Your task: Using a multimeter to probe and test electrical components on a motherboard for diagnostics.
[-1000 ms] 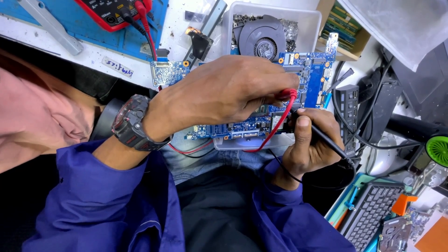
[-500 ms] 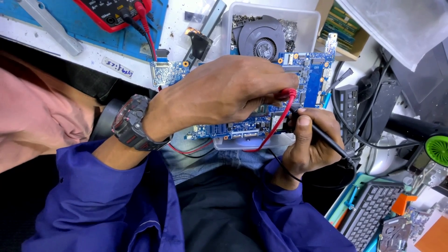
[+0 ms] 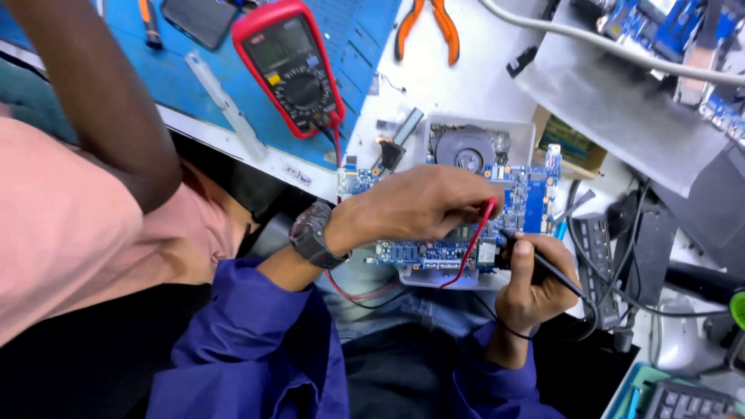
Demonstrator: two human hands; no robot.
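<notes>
Gripping red probe (image 3: pixel 479 233) and black probe (image 3: pixel 543 264), fingers closed over circuit board (image 3: pixel 528 203) near multimeter (image 3: pixel 291 66).

premises: an electronics repair workshop. evidence on the bench: a red multimeter (image 3: pixel 291 66) lying on a blue work mat (image 3: pixel 174 74), orange-handled pliers (image 3: pixel 425 27), a bare blue circuit board (image 3: pixel 466 217) resting on a white tray (image 3: pixel 521 136) with a cooling fan (image 3: pixel 464 149), further boards (image 3: pixel 656 23), loose cables (image 3: pixel 621 50) and a keyboard (image 3: pixel 687 402) at the edge.
</notes>
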